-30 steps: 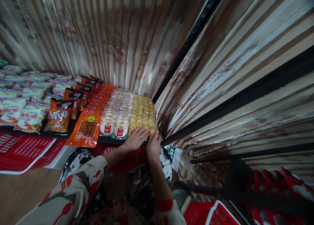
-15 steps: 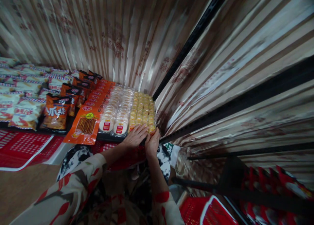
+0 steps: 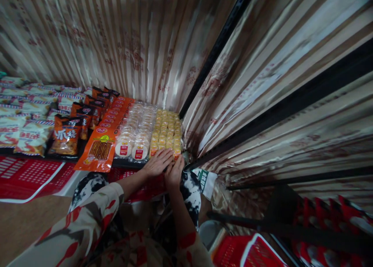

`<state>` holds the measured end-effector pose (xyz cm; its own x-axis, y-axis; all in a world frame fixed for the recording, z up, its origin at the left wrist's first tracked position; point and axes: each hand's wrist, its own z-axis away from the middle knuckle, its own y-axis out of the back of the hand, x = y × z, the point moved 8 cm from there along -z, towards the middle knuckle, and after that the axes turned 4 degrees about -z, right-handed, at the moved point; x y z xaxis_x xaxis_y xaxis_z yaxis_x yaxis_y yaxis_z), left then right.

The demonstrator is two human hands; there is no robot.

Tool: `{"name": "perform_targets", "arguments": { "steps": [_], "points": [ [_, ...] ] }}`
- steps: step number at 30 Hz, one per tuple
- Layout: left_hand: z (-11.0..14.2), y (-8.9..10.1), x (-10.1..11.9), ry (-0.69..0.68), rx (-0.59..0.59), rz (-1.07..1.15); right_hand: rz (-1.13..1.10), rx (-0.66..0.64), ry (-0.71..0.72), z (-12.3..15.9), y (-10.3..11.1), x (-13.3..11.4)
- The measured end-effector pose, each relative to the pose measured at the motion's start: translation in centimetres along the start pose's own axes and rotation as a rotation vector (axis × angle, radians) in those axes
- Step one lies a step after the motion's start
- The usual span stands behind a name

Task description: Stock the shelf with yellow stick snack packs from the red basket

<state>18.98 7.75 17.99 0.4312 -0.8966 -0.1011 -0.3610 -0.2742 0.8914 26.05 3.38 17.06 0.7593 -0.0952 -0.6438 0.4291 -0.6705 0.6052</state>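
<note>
Rows of small yellow wrapped snack packs (image 3: 166,129) stand at the right end of a black shelf (image 3: 128,164). My left hand (image 3: 158,164) lies against their front, its fingers stretched over the nearest packs. Beside it, my right hand (image 3: 175,173) rests on the front right corner of the same rows, fingers extended upward. The fronts of the nearest packs are partly covered by both hands. Left of them are two rows of clear-wrapped round white crackers (image 3: 140,152) with red labels. Orange flat snack bags (image 3: 100,150) overlap in a row farther left.
Orange and black snack bags (image 3: 65,136) and white snack bags (image 3: 33,136) fill the shelf's left part. A pleated curtain (image 3: 140,45) hangs behind, crossed by a black post (image 3: 215,57). Red baskets (image 3: 35,177) sit below; red packages (image 3: 344,216) are at lower right.
My hands and the shelf goods appear slightly farther left as the view shifts. The hands stay against the front of the yellow packs, with the right hand slightly lower and closer to the left.
</note>
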Motion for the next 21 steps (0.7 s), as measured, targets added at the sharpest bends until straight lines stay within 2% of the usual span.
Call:
{"name": "perform_targets", "arguments": {
  "steps": [7,15,21],
  "points": [
    [0.1,0.1,0.2,-0.007,-0.039,-0.014,0.136,0.006,0.105,1.5,0.0,-0.8],
    [0.2,0.1,0.6,-0.048,-0.010,-0.008,0.057,-0.006,0.169,1.7,-1.3,0.1],
    [0.2,0.2,0.7,-0.067,0.011,-0.029,0.034,0.014,0.206,1.8,-1.1,0.1]
  ]
}}
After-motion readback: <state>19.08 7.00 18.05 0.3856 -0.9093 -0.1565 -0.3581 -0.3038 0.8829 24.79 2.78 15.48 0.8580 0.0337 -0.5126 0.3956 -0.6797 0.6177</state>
